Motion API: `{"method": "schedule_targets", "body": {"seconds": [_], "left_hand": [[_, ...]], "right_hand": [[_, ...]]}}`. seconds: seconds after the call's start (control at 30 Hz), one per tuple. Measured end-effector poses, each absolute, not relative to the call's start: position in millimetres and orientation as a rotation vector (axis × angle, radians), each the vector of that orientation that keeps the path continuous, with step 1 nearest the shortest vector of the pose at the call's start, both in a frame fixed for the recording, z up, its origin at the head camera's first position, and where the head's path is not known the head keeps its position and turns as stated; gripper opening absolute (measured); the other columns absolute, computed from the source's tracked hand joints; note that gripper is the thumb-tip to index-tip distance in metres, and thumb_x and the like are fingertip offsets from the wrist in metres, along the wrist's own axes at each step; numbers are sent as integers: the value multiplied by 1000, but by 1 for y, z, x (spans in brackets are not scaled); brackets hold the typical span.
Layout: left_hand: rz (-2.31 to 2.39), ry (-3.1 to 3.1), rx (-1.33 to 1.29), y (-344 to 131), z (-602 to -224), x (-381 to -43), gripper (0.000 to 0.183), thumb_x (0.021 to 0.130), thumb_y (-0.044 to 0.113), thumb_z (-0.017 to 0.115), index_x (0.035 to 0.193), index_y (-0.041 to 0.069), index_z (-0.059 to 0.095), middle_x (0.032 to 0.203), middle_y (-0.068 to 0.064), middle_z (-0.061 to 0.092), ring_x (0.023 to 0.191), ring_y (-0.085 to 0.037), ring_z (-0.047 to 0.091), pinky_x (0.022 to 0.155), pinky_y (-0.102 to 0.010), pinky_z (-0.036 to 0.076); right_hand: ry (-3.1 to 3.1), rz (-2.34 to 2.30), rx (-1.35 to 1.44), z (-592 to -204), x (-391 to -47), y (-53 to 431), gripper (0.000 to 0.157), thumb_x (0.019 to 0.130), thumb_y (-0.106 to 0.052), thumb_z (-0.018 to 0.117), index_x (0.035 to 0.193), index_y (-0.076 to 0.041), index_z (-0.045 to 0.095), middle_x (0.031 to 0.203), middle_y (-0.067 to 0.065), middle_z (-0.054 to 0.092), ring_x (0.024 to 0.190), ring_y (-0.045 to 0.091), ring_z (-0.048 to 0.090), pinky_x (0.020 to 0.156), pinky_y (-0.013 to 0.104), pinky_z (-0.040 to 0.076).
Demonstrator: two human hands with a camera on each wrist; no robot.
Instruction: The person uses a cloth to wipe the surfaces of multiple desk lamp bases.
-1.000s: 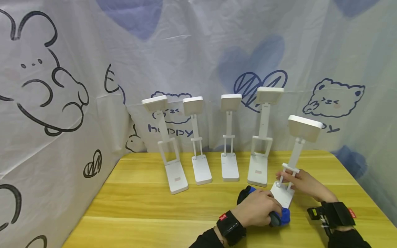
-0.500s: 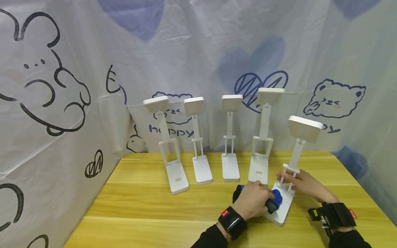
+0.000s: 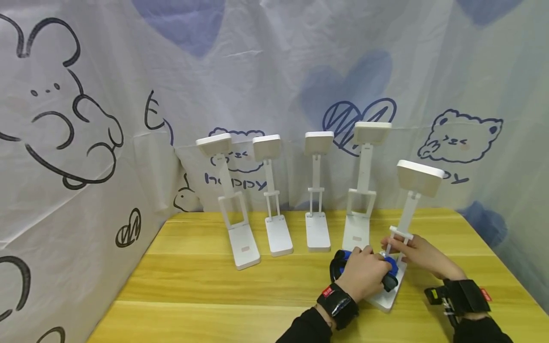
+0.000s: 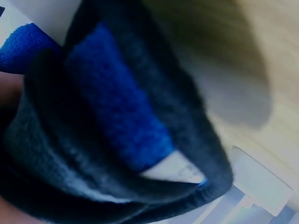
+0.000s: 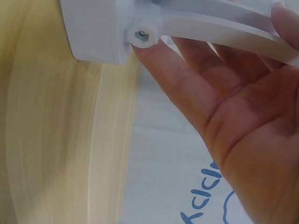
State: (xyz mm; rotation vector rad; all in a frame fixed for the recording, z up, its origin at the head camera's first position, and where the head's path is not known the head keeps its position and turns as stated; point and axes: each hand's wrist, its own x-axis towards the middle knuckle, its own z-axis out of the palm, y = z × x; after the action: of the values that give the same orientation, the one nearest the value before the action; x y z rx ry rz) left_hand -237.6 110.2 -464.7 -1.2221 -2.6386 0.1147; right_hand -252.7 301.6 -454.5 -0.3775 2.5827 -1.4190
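My left hand [image 3: 364, 274] grips a folded dark grey and blue cloth [image 3: 391, 282] and presses it over the base [image 3: 383, 302] of the rightmost white desk lamp [image 3: 420, 178]. In the left wrist view, the bunched fuzzy cloth [image 4: 117, 93] fills much of the picture and shows a white tag. My right hand [image 3: 424, 257] holds that same lamp low on its two-bar arm. Seen from the right wrist, fingers [image 5: 187, 79] lie along the white arm [image 5: 219, 32], close by its hinge, with the thumb on the other side. The cloth and left hand hide part of the base.
Several more white desk lamps stand along the back: one at far left [image 3: 243, 247], a second [image 3: 279, 236], a third [image 3: 317, 233], and a taller one [image 3: 356, 233] right beside the cloth. A printed curtain [image 3: 274, 71] hangs behind the wooden table [image 3: 193, 286].
The left hand with the cloth went from the base's near end up and left, then right toward the hinge, baring the near end. The right hand and lamp stay in place.
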Motion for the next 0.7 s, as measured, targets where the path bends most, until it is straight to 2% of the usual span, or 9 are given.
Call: {"method": "schedule_targets", "body": {"seconds": [0.33,0.47,0.7], "left_hand": [[219,-2586,-1438,121,-466,-230,32,86,44,64,118,47,61,123,24,57,111,-6,43,88,-28,39],[167,-2558,-1491,118,-468,-228,32,85,40,65,117,48,62,123,26,56,109,-4,43,87,-25,38],[50,-2519,-1574,106,-469,-221,38,77,36,72,114,45,65,121,27,58,103,0,43,84,-22,36]], "right_hand": [[2512,-1489,-426,-458,-250,303,49,101,-32,41,130,6,48,123,31,55,111,41,53,83,51,53],[2516,-1501,-436,-459,-251,302,48,101,-31,42,129,7,49,122,30,56,108,40,55,82,51,54],[2534,-1494,-438,-459,-251,303,46,101,-30,43,127,6,52,122,30,57,109,40,55,82,54,53]]}}
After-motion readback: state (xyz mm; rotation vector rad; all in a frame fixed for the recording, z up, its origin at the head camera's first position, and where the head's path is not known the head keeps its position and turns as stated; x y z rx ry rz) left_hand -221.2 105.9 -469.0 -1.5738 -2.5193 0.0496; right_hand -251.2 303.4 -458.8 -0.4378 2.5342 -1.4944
